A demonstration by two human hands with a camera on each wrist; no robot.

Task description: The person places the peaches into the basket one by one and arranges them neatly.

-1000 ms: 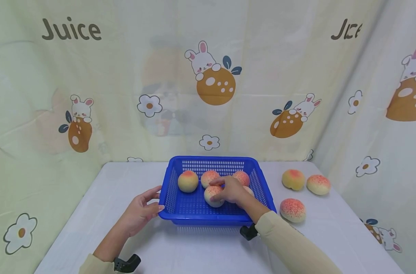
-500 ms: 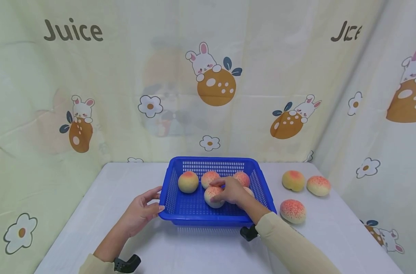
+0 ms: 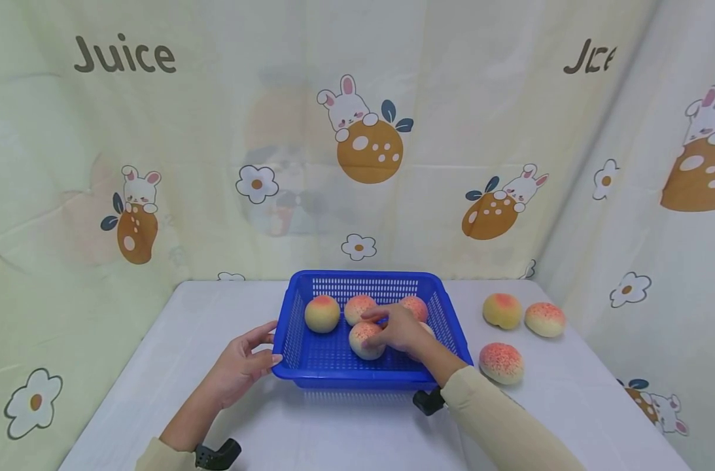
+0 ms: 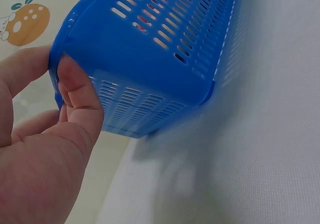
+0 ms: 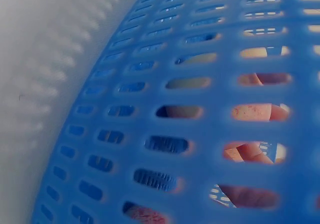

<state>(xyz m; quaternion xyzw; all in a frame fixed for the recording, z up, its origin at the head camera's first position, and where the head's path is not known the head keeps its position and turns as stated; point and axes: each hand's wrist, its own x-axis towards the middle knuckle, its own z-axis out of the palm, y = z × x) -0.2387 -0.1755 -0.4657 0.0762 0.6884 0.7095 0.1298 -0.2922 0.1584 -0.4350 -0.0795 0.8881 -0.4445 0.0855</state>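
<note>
In the head view, a blue plastic basket (image 3: 363,376) with slotted walls stands on the table. My left hand (image 3: 239,369) pinches its rim at the left side; the left wrist view shows the thumb and fingers of that hand (image 4: 50,154) on either side of the rim. Reaching inside, my right hand (image 3: 400,328) holds a speckled peach (image 3: 363,341) low in the basket. Around it lie a yellow peach (image 3: 322,314), a pink peach (image 3: 358,306), another pink peach (image 3: 415,305) and one mostly hidden behind the hand. Basket slots largely block the right wrist view.
Right of the basket, a yellow peach (image 3: 502,311) and two speckled peaches, one at the far right (image 3: 545,320) and one nearer (image 3: 501,364), lie on the white tablecloth (image 3: 333,432). A printed curtain (image 3: 216,131) hangs behind the table and along its sides.
</note>
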